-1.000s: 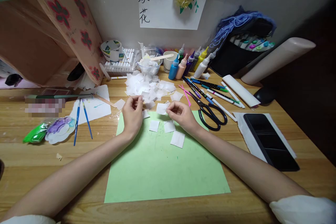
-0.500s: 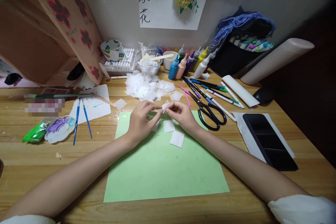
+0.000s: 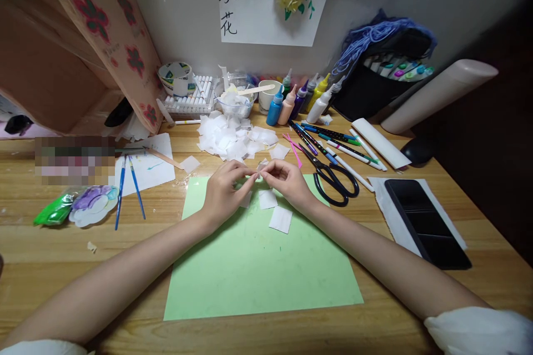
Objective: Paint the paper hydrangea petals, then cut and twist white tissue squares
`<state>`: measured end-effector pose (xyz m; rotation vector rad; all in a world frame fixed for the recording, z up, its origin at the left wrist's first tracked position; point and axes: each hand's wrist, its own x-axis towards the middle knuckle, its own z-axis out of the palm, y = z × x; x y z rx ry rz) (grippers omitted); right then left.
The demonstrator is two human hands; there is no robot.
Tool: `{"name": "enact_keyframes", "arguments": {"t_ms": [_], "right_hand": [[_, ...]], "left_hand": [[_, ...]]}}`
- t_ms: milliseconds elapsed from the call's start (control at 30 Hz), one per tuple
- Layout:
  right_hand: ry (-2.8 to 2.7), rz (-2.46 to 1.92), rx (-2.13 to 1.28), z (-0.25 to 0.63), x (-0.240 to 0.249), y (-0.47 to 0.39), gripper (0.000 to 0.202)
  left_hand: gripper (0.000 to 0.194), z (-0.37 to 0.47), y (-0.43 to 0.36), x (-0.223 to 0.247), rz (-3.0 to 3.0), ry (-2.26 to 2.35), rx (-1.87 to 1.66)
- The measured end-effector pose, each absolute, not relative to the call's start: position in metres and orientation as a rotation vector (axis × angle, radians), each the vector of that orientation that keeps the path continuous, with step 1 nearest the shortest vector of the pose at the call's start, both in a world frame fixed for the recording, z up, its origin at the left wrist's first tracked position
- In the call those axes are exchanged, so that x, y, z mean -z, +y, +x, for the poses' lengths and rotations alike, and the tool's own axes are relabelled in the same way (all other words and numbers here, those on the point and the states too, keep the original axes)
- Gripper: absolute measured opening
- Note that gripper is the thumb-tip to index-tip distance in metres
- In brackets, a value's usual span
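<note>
My left hand [image 3: 225, 188] and my right hand [image 3: 286, 181] meet over the top edge of a green sheet [image 3: 266, 272]. Between their pinched fingertips is a small piece of white paper [image 3: 261, 166], partly hidden by the fingers. Just below, a white paper square [image 3: 267, 198] and a second white square [image 3: 280, 219] lie on the green sheet. Another white piece [image 3: 246, 200] shows partly beside my left thumb. A heap of white paper pieces [image 3: 227, 136] rests on the table behind my hands.
Black-handled scissors [image 3: 333, 180] and several pens [image 3: 333, 144] lie to the right. Paint bottles [image 3: 287, 106] stand at the back. A black phone-like slab [image 3: 427, 222] rests on white paper at far right. Blue brushes [image 3: 120, 194] and a green packet [image 3: 54, 210] are left.
My hands stay almost in place, with the white piece slightly lower and more covered by the fingertips. The whole view has shifted very slightly.
</note>
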<state>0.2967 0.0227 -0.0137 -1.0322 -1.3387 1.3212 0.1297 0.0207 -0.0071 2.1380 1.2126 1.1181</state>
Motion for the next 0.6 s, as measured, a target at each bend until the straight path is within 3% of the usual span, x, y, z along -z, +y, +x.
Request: {"name": "enact_keyframes", "arguments": {"t_ms": [600], "right_hand": [[-1.35, -1.044, -1.342, 0.2973, 0.0161, 0.0232, 0.013]], "left_hand": [[0.015, 0.1301, 0.0201, 0.0085, 2.162, 1.152, -1.178]]}}
